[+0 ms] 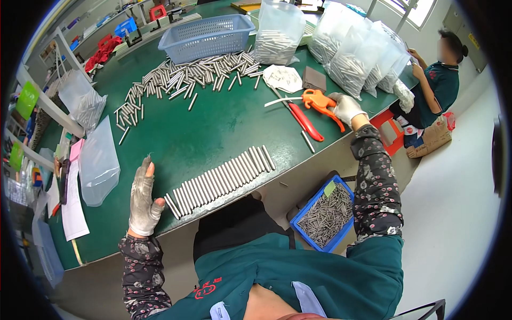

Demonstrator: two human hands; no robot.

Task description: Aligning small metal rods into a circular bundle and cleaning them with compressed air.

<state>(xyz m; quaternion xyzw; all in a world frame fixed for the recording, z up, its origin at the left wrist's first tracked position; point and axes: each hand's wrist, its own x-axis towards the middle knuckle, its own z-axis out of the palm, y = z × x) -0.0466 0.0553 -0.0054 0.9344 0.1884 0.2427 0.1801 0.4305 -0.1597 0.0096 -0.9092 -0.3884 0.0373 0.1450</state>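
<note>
My left hand (144, 198), in a pale glove with bare fingertips, stands open with fingers stretched at the left end of a row of metal pins (221, 177). The pins lie side by side along the table's near edge. To the right, my gloved right hand (346, 109) is closed round the back of an orange air blow gun (318, 101), whose pale nozzle points left. Below the blow gun lies a red-handled tool (306, 122), its thin end partly covered by the nozzle. One loose pin (308, 142) rests near the edge beside the red handle.
A heap of pins (192, 72) spreads before a blue-grey basket (208, 40). Clear bags of pins (346, 69) stand at the back right, near a brown block (314, 79). A blue bin of pins (326, 213) sits below the table edge. Another person (440, 85) sits at right.
</note>
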